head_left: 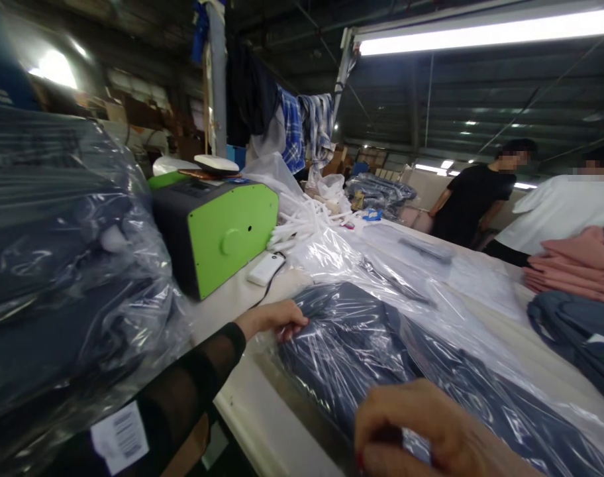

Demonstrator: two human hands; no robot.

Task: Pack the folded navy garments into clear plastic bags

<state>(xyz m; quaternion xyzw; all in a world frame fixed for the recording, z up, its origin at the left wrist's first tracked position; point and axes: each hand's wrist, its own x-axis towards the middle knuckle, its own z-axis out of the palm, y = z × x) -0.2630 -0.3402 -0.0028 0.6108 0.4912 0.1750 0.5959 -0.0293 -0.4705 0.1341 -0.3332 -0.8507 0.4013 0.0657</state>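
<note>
A dark navy garment in a clear plastic bag [361, 338] lies along the table in front of me. My left hand [287, 320] is closed on the near corner of that plastic bag, at its left end. Over the bag's near side, at the bottom of the head view, my right hand [416, 424] is curled with thumb and fingers brought together. It is slightly blurred, and whatever its fingertips pinch cannot be made out. A barcode label [119, 438] shows below my left sleeve.
A green and black machine [232, 238] stands at the table's back left, beside a white device [266, 268] with a cable. Bagged garments [73, 265] pile up at left. White strips [302, 218] lie behind. Folded pink garments [575, 265] and two people are at right.
</note>
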